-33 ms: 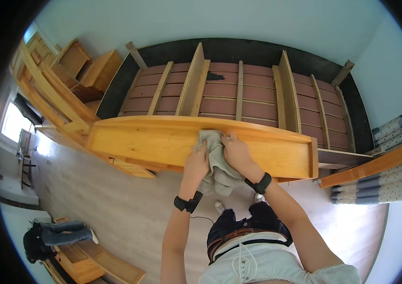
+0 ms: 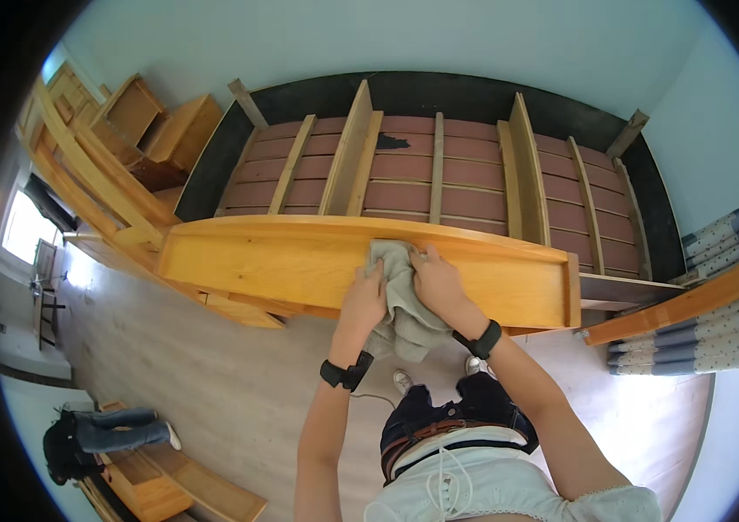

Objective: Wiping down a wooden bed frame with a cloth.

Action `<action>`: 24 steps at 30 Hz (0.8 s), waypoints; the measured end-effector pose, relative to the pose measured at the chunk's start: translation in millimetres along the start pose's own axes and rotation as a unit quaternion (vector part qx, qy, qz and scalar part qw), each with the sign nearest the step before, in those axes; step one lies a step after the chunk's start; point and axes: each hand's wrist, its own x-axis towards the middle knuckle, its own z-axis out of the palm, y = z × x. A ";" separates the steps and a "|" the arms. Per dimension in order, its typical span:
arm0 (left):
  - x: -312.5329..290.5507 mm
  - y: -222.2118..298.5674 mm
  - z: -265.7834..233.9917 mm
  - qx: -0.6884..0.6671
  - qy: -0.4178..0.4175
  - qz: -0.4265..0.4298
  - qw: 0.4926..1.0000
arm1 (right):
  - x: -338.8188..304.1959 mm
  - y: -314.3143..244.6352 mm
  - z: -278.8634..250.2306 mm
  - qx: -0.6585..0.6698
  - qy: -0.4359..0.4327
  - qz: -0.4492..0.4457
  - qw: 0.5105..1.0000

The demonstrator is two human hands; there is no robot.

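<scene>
A grey-green cloth (image 2: 397,304) is draped over the top edge of a long light wooden board (image 2: 256,261) that stands on its edge in front of me. My left hand (image 2: 365,300) presses the cloth's left side against the board's face. Fingers of my right hand (image 2: 437,280) grip the cloth's upper right part at the board's top edge. Both wrists wear black bands. Behind the board lies a bed frame (image 2: 439,174) with reddish panels and light wooden slats.
Wooden cabinets and planks (image 2: 134,130) lean at the upper left. A loose plank (image 2: 691,300) and striped blue-grey bedding (image 2: 718,331) lie at the right. Another person (image 2: 100,439) bends over wooden parts on the floor at the lower left.
</scene>
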 end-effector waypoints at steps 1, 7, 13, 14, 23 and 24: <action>3.1 8.3 5.8 0.001 0.000 0.000 1.000 | -6.5 10.7 -6.5 -0.007 0.007 0.014 1.000; 20.0 102.0 62.2 -0.019 -0.106 0.042 0.993 | -60.1 101.0 -70.3 0.003 0.014 0.056 0.998; 26.5 170.8 108.3 -0.084 -0.128 0.081 0.985 | -109.9 148.0 -146.5 0.000 0.049 0.075 0.996; 28.9 179.8 113.6 -0.108 -0.127 0.088 0.982 | -114.6 152.5 -155.3 0.076 0.053 0.114 0.989; 22.4 219.8 137.9 0.009 -0.097 0.033 0.995 | -128.9 169.3 -132.6 -0.075 0.093 0.075 0.990; 22.2 219.1 135.6 0.009 -0.094 0.025 0.995 | -127.3 165.3 -133.8 -0.102 0.066 0.066 0.990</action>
